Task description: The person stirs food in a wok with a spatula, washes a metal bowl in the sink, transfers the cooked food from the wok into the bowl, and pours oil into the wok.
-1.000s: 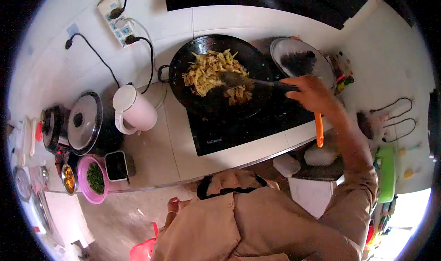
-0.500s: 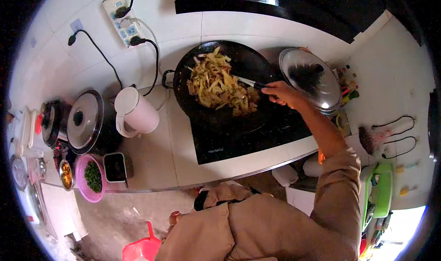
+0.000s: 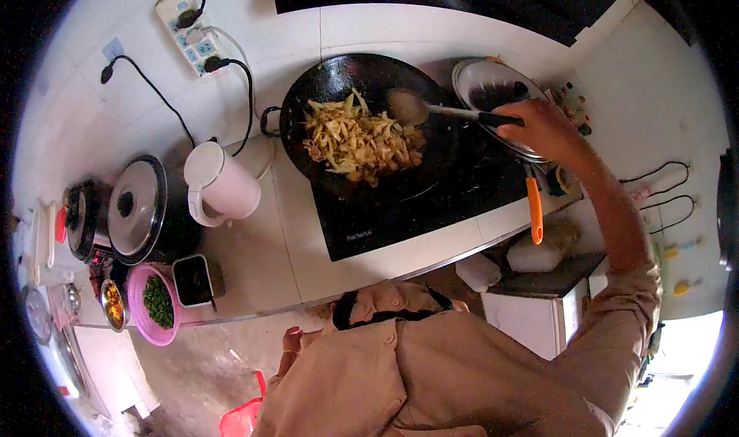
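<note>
My right hand (image 3: 539, 131) is closed around the black handle of a long-handled wok spatula (image 3: 454, 111). Its metal blade, smeared by motion, is over the right part of a black wok (image 3: 362, 66). Sliced, yellowish-brown food (image 3: 358, 138) lies heaped in the wok's left and middle part. The wok sits on a black cooktop (image 3: 385, 221). Close behind my right hand leans a glass lid (image 3: 477, 79). Low at my side, away from the counter, is my left hand (image 3: 292, 339); only part of it shows, and its grip is unclear.
Left of the cooktop stand a pink-white kettle (image 3: 223, 183), a lidded pot (image 3: 138, 210), a pink basket of chopped greens (image 3: 138, 298) and a dark-filled container (image 3: 192, 279). An orange handle (image 3: 535, 210) sticks out over the counter's front edge. Cords hang from a power strip (image 3: 188, 29).
My right hand has moved right and up with the spatula, whose blade has come out of the food. The food is bunched somewhat differently. The whole view has shifted slightly.
</note>
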A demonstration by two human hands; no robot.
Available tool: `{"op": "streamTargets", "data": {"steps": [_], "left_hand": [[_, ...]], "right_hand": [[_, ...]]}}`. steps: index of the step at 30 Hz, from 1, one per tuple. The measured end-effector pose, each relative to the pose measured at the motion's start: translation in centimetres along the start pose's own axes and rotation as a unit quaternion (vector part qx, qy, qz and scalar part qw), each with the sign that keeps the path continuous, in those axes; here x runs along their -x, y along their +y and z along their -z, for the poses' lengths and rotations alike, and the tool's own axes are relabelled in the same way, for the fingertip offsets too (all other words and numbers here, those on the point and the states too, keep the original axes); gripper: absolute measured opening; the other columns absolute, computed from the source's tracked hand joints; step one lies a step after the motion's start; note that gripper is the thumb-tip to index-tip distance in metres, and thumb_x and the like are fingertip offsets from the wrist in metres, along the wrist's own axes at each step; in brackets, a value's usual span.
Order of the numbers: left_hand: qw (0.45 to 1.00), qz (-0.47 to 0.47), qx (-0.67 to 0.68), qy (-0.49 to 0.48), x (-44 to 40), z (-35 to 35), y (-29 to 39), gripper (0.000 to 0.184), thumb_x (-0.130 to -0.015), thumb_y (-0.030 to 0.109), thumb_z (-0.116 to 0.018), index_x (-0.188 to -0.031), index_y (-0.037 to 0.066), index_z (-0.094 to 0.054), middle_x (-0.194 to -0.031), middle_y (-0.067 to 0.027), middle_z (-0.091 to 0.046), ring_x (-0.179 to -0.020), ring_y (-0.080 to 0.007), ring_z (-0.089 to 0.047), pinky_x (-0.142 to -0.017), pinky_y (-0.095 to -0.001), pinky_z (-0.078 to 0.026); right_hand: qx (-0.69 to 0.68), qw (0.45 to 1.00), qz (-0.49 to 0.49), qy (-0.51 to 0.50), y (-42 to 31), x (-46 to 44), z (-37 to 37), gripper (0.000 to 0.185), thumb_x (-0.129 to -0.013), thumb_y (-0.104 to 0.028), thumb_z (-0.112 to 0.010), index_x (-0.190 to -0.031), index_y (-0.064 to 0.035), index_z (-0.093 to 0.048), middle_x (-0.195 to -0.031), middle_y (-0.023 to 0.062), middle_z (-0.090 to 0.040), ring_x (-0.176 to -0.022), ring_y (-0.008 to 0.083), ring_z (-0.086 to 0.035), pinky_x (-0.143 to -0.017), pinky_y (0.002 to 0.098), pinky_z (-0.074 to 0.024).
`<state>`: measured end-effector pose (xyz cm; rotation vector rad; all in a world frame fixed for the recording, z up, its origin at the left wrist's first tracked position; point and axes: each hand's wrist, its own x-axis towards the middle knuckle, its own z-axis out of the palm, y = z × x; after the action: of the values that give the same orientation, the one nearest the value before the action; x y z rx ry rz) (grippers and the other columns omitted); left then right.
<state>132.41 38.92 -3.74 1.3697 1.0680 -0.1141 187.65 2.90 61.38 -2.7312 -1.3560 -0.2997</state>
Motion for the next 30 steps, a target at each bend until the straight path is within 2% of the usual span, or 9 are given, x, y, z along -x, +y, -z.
{"op": "streamTargets", "data": {"steps": [4, 7, 11, 17, 19, 23, 24, 26, 30], "left_hand": [[0.995, -0.077, -0.054, 0.024, 0.4, -0.7, -0.1, 0.025, -0.081, 0.017, -0.066, -0.102, 0.004, -0.06, -0.089, -0.0131, -0.067, -0.079, -0.0209, -0.064, -0.071, -0.0355, -0.054], [0.86, 0.215, 0.456, -0.079, 3.2, 0.5, -1.1, 0.022, -0.086, 0.022, -0.06, -0.099, 0.005, -0.061, -0.091, -0.0147, -0.067, -0.082, -0.0251, -0.064, -0.076, -0.0386, -0.053], [0.996, 0.055, 0.065, 0.029, 6.2, 0.5, -1.8, 0.022, -0.086, 0.023, -0.06, -0.1, 0.006, -0.061, -0.093, -0.0142, -0.067, -0.083, -0.026, -0.064, -0.078, -0.0385, -0.052], [0.998, 0.042, 0.019, 0.052, 7.7, 1.3, -2.5, 0.022, -0.085, 0.024, -0.06, -0.1, 0.007, -0.062, -0.094, -0.0133, -0.067, -0.086, -0.0272, -0.064, -0.079, -0.0384, -0.052], [0.998, 0.032, 0.025, 0.047, 7.2, 1.5, -2.0, 0.022, -0.085, 0.024, -0.06, -0.1, 0.008, -0.062, -0.095, -0.0131, -0.067, -0.086, -0.0276, -0.064, -0.08, -0.0384, -0.052], [0.983, 0.031, 0.178, -0.013, 6.3, 1.4, 1.0, 0.022, -0.085, 0.025, -0.06, -0.1, 0.009, -0.062, -0.096, -0.0125, -0.067, -0.088, -0.0284, -0.064, -0.081, -0.0384, -0.051], [0.878, 0.111, 0.449, -0.123, 5.7, 1.7, 0.7, 0.022, -0.085, 0.025, -0.06, -0.1, 0.009, -0.062, -0.096, -0.0124, -0.067, -0.088, -0.0286, -0.064, -0.081, -0.0383, -0.051], [0.999, -0.028, 0.019, 0.01, 3.2, 1.3, -1.4, 0.022, -0.084, 0.024, -0.061, -0.1, 0.009, -0.062, -0.095, -0.0121, -0.067, -0.087, -0.028, -0.064, -0.081, -0.0382, -0.051], [0.985, -0.107, -0.129, 0.037, 0.6, 0.7, -0.8, 0.022, -0.083, 0.022, -0.063, -0.101, 0.009, -0.063, -0.093, -0.0116, -0.067, -0.085, -0.0267, -0.063, -0.079, -0.0378, -0.051]], "right_hand": [[-0.092, 0.924, -0.258, -0.268, 2.3, -3.2, 2.2, 0.022, -0.086, -0.023, -0.063, -0.078, -0.0022, -0.064, -0.054, 0.0047, -0.052, -0.044, 0.0113, -0.045, -0.043, 0.0318, -0.0365], [-0.278, 0.809, -0.345, -0.386, 4.9, -4.7, -0.9, 0.029, -0.087, -0.031, -0.063, -0.07, -0.0078, -0.057, -0.055, 0.0036, -0.054, -0.038, 0.0093, -0.041, -0.033, 0.0275, -0.031], [-0.575, 0.65, -0.38, -0.319, 2.3, -4.6, -11.0, 0.024, -0.087, -0.03, -0.063, -0.075, -0.012, -0.053, -0.056, 0.0004, -0.05, -0.036, 0.0059, -0.032, -0.03, 0.0239, -0.0225], [-0.513, 0.807, -0.244, -0.163, -1.5, -3.7, -16.3, 0.029, -0.088, -0.034, -0.061, -0.096, -0.0058, -0.063, -0.067, 0.0081, -0.059, -0.048, 0.0148, -0.053, -0.043, 0.0292, -0.0432], [-0.132, 0.988, -0.013, 0.075, -1.4, -3.2, -16.0, 0.038, -0.087, -0.038, -0.06, -0.105, -0.0049, -0.063, -0.078, 0.0145, -0.065, -0.065, 0.0277, -0.064, -0.059, 0.039, -0.0517], [0.061, 0.993, 0.007, -0.105, -5.9, -2.3, -7.6, 0.046, -0.086, -0.031, -0.062, -0.127, -0.0117, -0.053, -0.088, 0.0119, -0.065, -0.073, 0.0274, -0.064, -0.063, 0.0382, -0.0505], [0.061, 0.992, 0.003, -0.107, -6.8, -1.8, -6.1, 0.046, -0.086, -0.031, -0.062, -0.127, -0.0117, -0.053, -0.088, 0.0119, -0.065, -0.073, 0.0274, -0.064, -0.063, 0.0382, -0.0505], [0.181, 0.971, 0.047, -0.146, -8.4, -1.0, -3.5, 0.051, -0.086, -0.032, -0.062, -0.133, -0.0163, -0.047, -0.085, 0.0085, -0.061, -0.069, 0.0245, -0.063, -0.06, 0.0374, -0.0504], [0.237, 0.96, 0.073, -0.133, -8.4, 0.1, 0.4, 0.038, -0.088, -0.032, -0.055, -0.123, -0.015, -0.053, -0.086, 0.0091, -0.064, -0.07, 0.0279, -0.064, -0.057, 0.0433, -0.0513]]}}
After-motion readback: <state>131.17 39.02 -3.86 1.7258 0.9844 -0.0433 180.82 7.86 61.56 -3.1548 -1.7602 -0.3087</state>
